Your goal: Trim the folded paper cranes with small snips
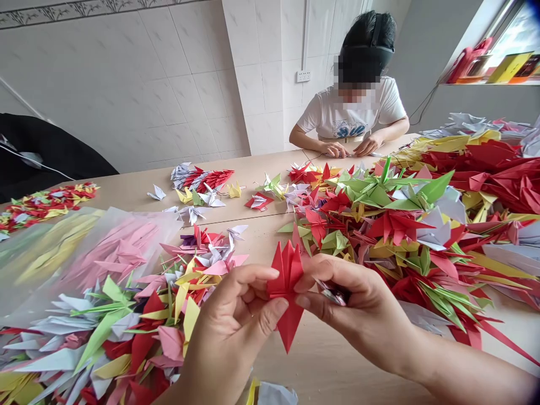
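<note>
A red folded paper crane [287, 292] is held up over the wooden table [320, 360], pinched from both sides. My left hand [230, 332] grips its left edge with thumb and fingers closed. My right hand [358, 312] pinches its right edge; something small and shiny shows in that palm, too hidden to name. The crane's points stick up and its long tip hangs down.
A big heap of coloured paper cranes [422, 225] lies at the right, another heap [126, 326] at the left beside clear bags of cranes [105, 247]. Across the table a person in a white shirt [352, 112] works with both hands down.
</note>
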The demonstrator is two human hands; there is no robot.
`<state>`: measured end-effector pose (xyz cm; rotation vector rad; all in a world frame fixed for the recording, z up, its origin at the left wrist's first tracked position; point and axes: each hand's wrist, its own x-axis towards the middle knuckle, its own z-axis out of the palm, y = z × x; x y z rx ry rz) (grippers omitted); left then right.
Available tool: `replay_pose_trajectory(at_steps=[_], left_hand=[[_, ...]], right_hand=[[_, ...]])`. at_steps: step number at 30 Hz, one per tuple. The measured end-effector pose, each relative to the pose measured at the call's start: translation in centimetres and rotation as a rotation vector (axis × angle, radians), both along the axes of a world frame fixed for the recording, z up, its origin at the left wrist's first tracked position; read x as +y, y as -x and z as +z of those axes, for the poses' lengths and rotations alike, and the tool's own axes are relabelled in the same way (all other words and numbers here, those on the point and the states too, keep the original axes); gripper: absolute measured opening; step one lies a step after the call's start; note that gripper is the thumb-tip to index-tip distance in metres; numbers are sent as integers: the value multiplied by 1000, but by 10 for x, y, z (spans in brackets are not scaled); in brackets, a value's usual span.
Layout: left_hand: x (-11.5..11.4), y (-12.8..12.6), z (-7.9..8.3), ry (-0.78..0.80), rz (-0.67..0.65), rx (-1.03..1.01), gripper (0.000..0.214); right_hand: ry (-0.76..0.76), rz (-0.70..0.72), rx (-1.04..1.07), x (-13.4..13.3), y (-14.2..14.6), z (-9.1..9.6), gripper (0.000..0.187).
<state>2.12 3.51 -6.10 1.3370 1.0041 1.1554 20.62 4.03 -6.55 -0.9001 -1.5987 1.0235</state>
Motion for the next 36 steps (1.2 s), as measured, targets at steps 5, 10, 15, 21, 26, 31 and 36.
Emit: replay_pose_trajectory(at_steps=[5,10,15,21,26,31,36], left_hand=[[-9,-11,-3,-142,218,-19,26],[-6,-11,-1,-60,164,-51,27],[2,-2,1,-55,6,-17,21],[-2,-1,2,-1,60,-13,26],[3,4,-1,-338,113,333,32],[8,8,-4,-632,143,559,31],[7,10,-3,-739,116,612,31]], right_hand=[[-136,-13,-16,-3,0,-5,17],[20,-53,58,-3,1,-9,19],[54,-29,62,-4,1,-7,11],[-25,-19,-100,-3,-2,-3,11],[-278,-64,-246,-2,-5,-6,34],[-469,-75,-294,0,-5,-6,43],[-554,-158,-350,0,-5,-10,39]])
